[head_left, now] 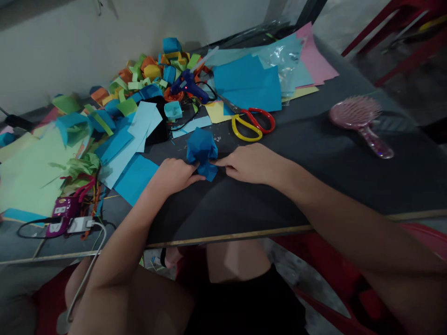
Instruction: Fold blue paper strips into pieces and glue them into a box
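Note:
A crumpled, folded piece of blue paper sits on the dark table in front of me, wide at the top and narrow below. My left hand grips its narrow lower part from the left, thumb and fingertips at the paper. From the other side my right hand holds the paper's edge, with the index finger reaching to it and the other fingers curled. Some fingertips are hidden behind the folds. Just beyond my right hand lie scissors with one red and one yellow handle.
A blue glue gun rests by a heap of colourful paper pieces. Blue sheets lie at the back; loose papers spread at left. A pink hairbrush is at right. A purple device has a white cable.

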The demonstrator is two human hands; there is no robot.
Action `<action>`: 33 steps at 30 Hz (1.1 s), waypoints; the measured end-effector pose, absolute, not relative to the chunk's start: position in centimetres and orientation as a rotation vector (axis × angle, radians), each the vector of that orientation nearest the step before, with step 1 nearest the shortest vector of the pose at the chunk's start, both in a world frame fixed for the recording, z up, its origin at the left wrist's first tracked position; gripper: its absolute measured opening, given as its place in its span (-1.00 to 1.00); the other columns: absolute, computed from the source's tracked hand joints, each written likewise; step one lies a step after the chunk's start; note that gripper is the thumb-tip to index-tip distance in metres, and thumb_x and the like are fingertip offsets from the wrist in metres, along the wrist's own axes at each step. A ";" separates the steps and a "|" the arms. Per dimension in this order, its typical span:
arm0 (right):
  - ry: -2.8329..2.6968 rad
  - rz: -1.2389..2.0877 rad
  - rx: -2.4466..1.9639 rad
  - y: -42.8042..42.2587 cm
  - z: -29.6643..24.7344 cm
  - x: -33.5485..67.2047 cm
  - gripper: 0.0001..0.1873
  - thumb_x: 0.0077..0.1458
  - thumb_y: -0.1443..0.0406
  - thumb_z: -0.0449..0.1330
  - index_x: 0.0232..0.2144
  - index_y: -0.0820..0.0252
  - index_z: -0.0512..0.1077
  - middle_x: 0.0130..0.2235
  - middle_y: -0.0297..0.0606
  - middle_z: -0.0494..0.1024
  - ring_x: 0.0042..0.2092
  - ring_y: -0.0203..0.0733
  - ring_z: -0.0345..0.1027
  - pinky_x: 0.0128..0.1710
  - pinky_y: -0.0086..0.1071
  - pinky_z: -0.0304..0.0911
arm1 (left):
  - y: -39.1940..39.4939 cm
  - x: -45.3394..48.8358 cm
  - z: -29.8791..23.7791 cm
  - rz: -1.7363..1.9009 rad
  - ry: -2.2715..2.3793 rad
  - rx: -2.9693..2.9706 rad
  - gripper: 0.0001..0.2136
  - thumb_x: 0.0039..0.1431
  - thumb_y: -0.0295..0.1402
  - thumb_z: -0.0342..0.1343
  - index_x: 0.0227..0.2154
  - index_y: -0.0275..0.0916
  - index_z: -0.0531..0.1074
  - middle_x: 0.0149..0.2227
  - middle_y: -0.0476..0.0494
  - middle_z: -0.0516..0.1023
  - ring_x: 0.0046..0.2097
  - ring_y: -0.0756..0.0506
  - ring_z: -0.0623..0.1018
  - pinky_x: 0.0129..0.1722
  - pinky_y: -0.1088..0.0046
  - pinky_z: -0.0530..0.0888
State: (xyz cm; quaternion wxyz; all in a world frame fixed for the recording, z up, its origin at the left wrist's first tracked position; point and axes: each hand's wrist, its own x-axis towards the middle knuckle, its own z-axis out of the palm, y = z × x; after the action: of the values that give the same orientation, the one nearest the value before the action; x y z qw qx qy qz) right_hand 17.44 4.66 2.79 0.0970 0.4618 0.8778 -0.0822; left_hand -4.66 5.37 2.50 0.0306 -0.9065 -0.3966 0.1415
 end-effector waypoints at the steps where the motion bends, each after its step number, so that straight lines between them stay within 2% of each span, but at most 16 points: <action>1: 2.609 -0.249 1.366 4.7 2.7 17.5 -0.50 0.21 0.30 -0.02 0.16 -0.12 0.39 -0.29 -0.20 0.64 -0.36 -0.19 0.42 -0.47 -0.42 0.00 | 5.5 -4.7 2.6 0.443 -1.229 -2.817 -0.52 0.30 -0.01 -0.04 0.05 -0.25 0.47 -0.50 -0.22 0.54 -0.47 -0.17 0.53 -0.49 0.42 0.25; 7: 2.666 -0.211 1.371 4.8 2.5 17.3 -0.51 0.20 0.30 -0.02 0.12 -0.13 0.43 -0.31 -0.21 0.64 -0.36 -0.20 0.42 -0.49 -0.41 -0.08 | 5.8 -5.2 2.8 0.477 -1.172 -2.889 -0.62 0.35 -0.17 -0.03 0.14 -0.17 0.40 -0.54 -0.11 0.52 -0.53 -0.10 0.47 -0.53 0.46 0.23; 13: 2.737 -0.144 1.324 5.0 2.2 17.2 -0.52 0.14 0.28 0.03 0.07 -0.04 0.48 -0.34 -0.20 0.63 -0.37 -0.19 0.40 -0.47 -0.39 -0.07 | 5.6 -5.1 2.7 0.463 -1.156 -2.843 -0.60 0.35 -0.14 -0.05 0.11 -0.20 0.42 -0.50 -0.16 0.55 -0.48 -0.13 0.51 -0.53 0.45 0.22; 15: 2.752 -0.148 1.334 5.2 2.2 17.3 -0.56 0.15 0.17 0.06 0.05 -0.03 0.51 -0.35 -0.20 0.63 -0.35 -0.17 0.41 -0.45 -0.39 -0.06 | 5.6 -5.2 2.7 0.468 -1.169 -2.863 -0.57 0.33 -0.09 -0.03 0.12 -0.19 0.41 -0.49 -0.16 0.56 -0.48 -0.13 0.51 -0.52 0.45 0.22; 18: 2.753 -0.162 1.335 5.3 2.1 17.3 -0.50 0.13 -0.02 0.09 0.04 -0.02 0.51 -0.35 -0.18 0.63 -0.32 -0.13 0.42 -0.43 -0.40 -0.04 | 5.8 -5.5 2.4 0.441 -1.175 -2.868 -0.54 0.29 -0.02 -0.01 0.11 -0.18 0.43 -0.50 -0.16 0.56 -0.48 -0.13 0.51 -0.51 0.45 0.23; 21: 2.716 -0.183 1.353 5.5 1.9 17.1 -0.45 0.13 -0.10 0.09 0.04 -0.02 0.51 -0.31 -0.15 0.64 -0.26 -0.08 0.43 -0.40 -0.38 0.01 | 6.2 -5.8 1.9 0.369 -1.186 -2.867 -0.55 0.29 -0.01 -0.02 0.08 -0.15 0.46 -0.50 -0.15 0.56 -0.47 -0.13 0.52 -0.49 0.45 0.24; 26: 2.659 -0.237 1.467 5.6 1.8 16.7 -0.46 0.12 -0.14 0.12 0.01 -0.07 0.53 -0.23 -0.16 0.65 -0.20 -0.06 0.44 -0.39 -0.38 0.06 | 6.5 -6.2 1.4 0.343 -1.215 -2.911 -0.57 0.29 -0.02 -0.02 0.09 -0.10 0.47 -0.54 -0.12 0.56 -0.51 -0.10 0.49 -0.51 0.46 0.19; 33: 2.679 -0.286 1.512 5.7 1.4 16.5 -0.49 0.08 -0.13 0.17 -0.02 -0.08 0.55 -0.26 -0.20 0.66 -0.24 -0.09 0.45 -0.46 -0.39 0.00 | 6.5 -6.4 1.0 0.235 -1.204 -2.898 -0.56 0.28 0.01 -0.01 0.04 -0.13 0.50 -0.50 -0.16 0.59 -0.49 -0.09 0.50 -0.52 0.47 0.12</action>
State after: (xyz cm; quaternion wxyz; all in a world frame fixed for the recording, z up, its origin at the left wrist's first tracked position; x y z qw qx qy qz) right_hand 16.54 5.71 1.41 0.0257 0.4893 0.8668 -0.0927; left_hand -6.38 6.54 0.96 -0.0025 -0.9209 -0.3827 0.0748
